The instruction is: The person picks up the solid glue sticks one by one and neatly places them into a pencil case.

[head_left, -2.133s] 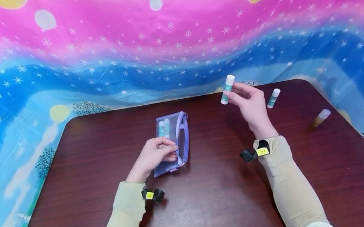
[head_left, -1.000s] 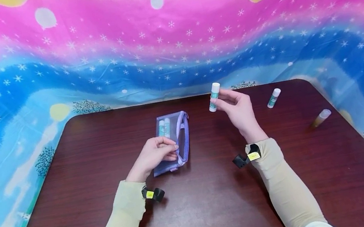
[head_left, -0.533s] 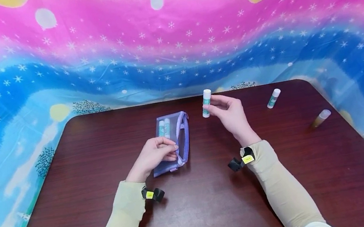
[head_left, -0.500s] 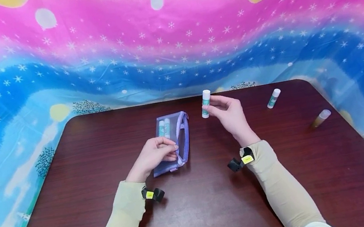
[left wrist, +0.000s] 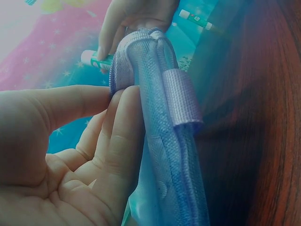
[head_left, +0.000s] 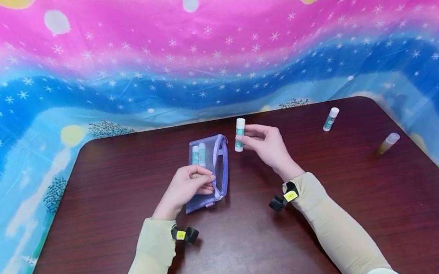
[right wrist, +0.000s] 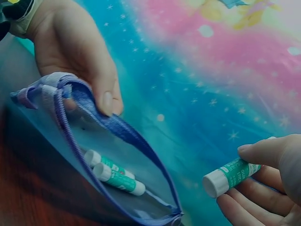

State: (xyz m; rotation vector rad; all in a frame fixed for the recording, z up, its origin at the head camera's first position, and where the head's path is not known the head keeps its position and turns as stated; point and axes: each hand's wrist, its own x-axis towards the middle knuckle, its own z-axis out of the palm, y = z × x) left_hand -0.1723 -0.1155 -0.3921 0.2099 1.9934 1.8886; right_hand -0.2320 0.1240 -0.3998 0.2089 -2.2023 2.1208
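Observation:
My left hand (head_left: 186, 185) pinches the edge of a purple mesh zip pouch (head_left: 222, 175), whose mouth gapes toward the right. In the left wrist view, thumb and fingers nip the zipper edge (left wrist: 123, 66). Two glue sticks (right wrist: 117, 176) lie side by side inside the pouch. My right hand (head_left: 268, 146) holds another glue stick (head_left: 240, 134), white with a green label, between thumb and fingers. It is nearly upright in the air, just right of the pouch's opening and apart from it.
Toward the back right of the dark wooden table (head_left: 239, 258) stands a further glue stick (head_left: 330, 119). Near the right edge is a small tube with a translucent cap and brownish body (head_left: 387, 143). A colourful patterned cloth (head_left: 207, 62) hangs behind the table.
My right hand has carried the glue stick leftward and a little lower, closer to the pouch. My left hand and the pouch have stayed in place.

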